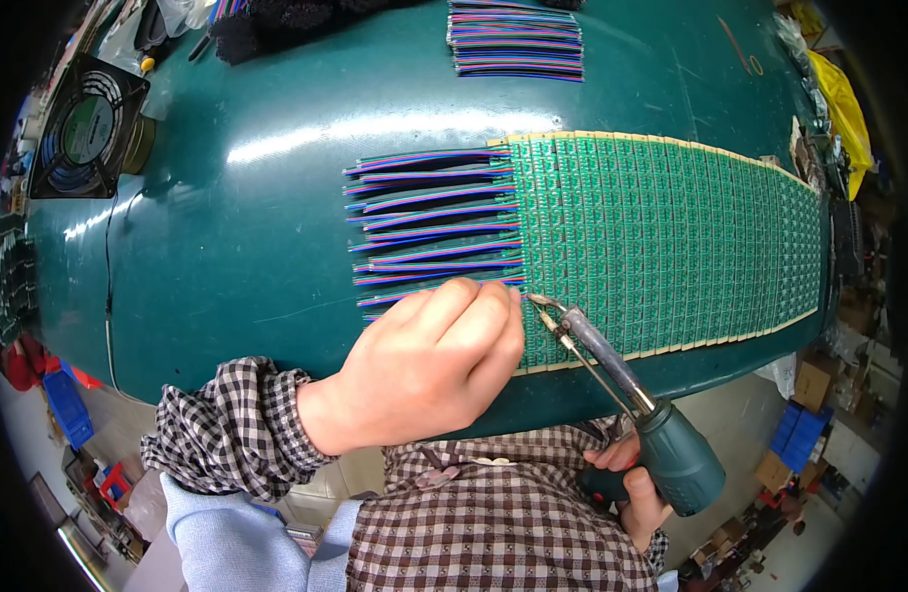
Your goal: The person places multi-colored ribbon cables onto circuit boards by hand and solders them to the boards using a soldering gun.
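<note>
My left hand (pixel 424 360) is closed in a pinch on a thin ribbon cable at the left edge of a green circuit board panel (pixel 661 237); its fingers hide most of that cable. Above it, several ribbon cables (pixel 434 219) in blue, red and black lie side by side, their right ends meeting the panel's edge. My right hand (pixel 632 488) is wrapped round the handle of a dark green soldering gun (pixel 681 459). The gun's tip, with a thin guide tube beside it, points up and left, close to my left fingertips at the panel edge. Whether the tip touches the panel I cannot tell.
A small black fan (pixel 87 128) stands at the far left of the green table (pixel 227 266), its cord running down over the edge. Another stack of ribbon cables (pixel 516 41) lies at the back, near a dark bundle (pixel 286 28). A yellow bag (pixel 841 118) is at the right.
</note>
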### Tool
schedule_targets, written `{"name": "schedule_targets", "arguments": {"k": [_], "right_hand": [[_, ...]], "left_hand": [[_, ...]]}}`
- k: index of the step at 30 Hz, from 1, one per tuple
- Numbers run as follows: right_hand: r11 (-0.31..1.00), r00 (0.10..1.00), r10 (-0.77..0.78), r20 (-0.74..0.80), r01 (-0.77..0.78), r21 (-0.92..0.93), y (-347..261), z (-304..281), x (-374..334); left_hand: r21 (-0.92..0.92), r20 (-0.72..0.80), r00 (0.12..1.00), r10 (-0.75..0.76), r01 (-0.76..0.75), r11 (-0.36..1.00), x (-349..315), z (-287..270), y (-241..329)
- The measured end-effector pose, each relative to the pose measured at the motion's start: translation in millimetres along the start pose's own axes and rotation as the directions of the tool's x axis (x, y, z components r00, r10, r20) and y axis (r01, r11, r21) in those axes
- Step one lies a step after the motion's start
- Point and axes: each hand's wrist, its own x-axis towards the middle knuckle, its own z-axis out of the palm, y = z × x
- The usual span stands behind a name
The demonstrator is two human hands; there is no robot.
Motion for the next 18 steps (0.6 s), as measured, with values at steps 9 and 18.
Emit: {"name": "schedule_targets", "arguments": {"k": [9,18], "right_hand": [[0.999,0.999,-0.033,-0.006,0.033,0.034,6.0,-6.0,-3.8],[0.999,0.998,-0.032,-0.057,0.034,0.036,3.6,-3.1,-4.9]], "left_hand": [[-0.007,0.012,1.000,-0.003,0.003,1.000,0.2,-1.7,0.4],[-0.008,0.012,1.000,0.009,-0.009,1.000,0.8,0.5,-0.8]]}}
